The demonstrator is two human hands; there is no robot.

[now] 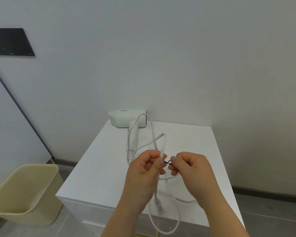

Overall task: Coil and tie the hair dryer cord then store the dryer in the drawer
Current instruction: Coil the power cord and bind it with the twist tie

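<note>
Your left hand (146, 166) clenches the bunched cord (163, 144), and your right hand (190, 170) pinches a thin dark tie (167, 162) beside it. The cord looks limp but springy, so grip it at the bunch. The dryer (126, 118), probably light, lies on the cabinet (186, 142) with its barrel crosswise, nozzle left and handle toward you.

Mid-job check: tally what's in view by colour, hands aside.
White: 3 (hair dryer, cord, cabinet)
Dark: 2 (tie, wall panel)
Cream: 1 (bin)
Total: 6
</note>
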